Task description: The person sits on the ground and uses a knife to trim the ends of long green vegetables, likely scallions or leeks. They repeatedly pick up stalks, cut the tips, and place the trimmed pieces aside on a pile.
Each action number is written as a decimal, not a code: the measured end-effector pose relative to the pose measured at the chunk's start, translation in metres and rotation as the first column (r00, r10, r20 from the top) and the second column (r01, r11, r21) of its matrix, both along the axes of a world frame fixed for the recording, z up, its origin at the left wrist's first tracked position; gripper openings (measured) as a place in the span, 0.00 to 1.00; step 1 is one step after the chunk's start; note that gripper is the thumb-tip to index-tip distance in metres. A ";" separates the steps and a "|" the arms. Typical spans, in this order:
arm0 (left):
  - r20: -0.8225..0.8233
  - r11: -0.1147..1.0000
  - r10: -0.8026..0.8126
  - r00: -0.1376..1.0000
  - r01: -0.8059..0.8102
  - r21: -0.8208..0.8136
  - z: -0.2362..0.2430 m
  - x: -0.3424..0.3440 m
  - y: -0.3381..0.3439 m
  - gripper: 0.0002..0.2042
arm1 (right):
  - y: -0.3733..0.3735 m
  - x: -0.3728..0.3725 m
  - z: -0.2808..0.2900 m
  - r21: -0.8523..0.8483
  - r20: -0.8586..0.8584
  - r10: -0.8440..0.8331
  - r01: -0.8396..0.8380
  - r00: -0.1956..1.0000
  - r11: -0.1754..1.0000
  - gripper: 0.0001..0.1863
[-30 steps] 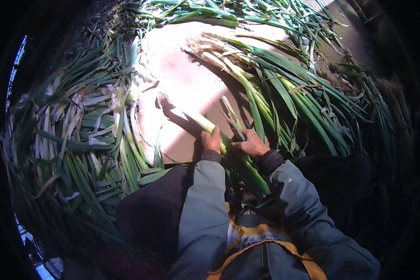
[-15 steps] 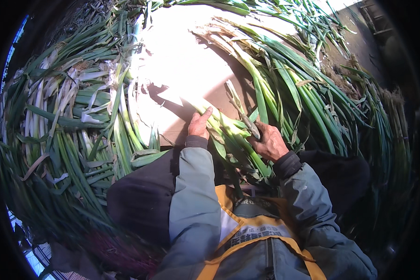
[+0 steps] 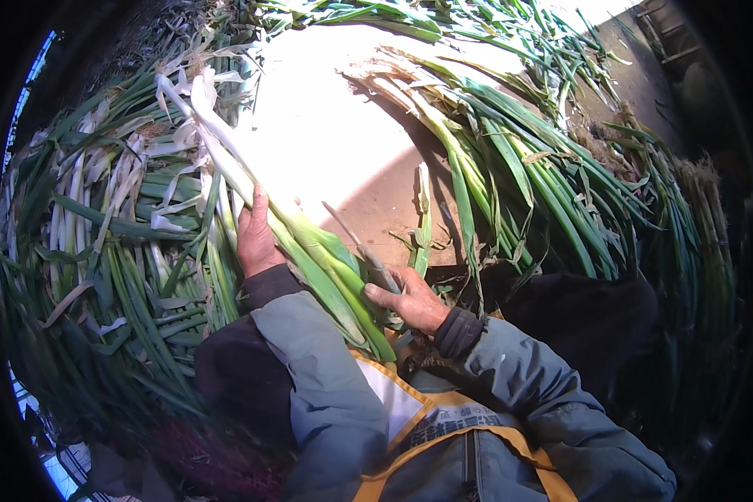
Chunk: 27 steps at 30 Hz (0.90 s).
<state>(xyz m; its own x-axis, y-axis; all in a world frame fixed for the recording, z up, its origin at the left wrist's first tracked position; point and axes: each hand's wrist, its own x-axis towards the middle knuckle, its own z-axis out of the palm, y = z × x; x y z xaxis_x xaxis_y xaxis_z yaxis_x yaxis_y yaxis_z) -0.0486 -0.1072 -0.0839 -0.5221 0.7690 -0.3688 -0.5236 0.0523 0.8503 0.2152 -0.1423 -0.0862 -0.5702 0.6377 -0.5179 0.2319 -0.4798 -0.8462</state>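
Left hand (image 3: 258, 241) wrapped round leeks (image 3: 316, 240) mid-stalk, probably for balance: white ends beyond the worktop's (image 3: 309, 109) left edge, leaves past its near edge. Right hand (image 3: 418, 303) closed on knife (image 3: 379, 268), blade pointing away, likely to spare the stalks.

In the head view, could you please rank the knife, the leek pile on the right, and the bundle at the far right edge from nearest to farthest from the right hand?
From the right hand:
1. Knife: held in it.
2. Leek pile: on the right, beyond the hand.
3. Bundle: upright in the picture, far right.
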 end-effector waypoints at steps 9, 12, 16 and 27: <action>0.420 0.898 -0.339 0.842 0.422 -0.121 -0.152 0.098 -0.005 0.17 | 0.062 0.078 -0.029 0.398 0.340 -0.233 0.086 0.911 0.914 0.21; 0.557 0.932 -0.257 0.790 0.356 -0.075 -0.179 0.124 -0.022 0.17 | 0.059 0.086 -0.026 0.535 0.517 -0.096 -0.233 0.851 0.812 0.20; 0.744 0.943 -0.235 0.626 0.331 0.019 -0.149 0.130 -0.017 0.17 | 0.043 0.084 0.000 0.520 0.510 -0.019 -0.290 0.860 0.803 0.19; 0.700 0.913 -0.244 0.671 0.402 -0.068 -0.195 0.122 -0.025 0.12 | 0.098 0.048 -0.051 0.553 0.549 -0.073 -0.297 0.832 0.778 0.21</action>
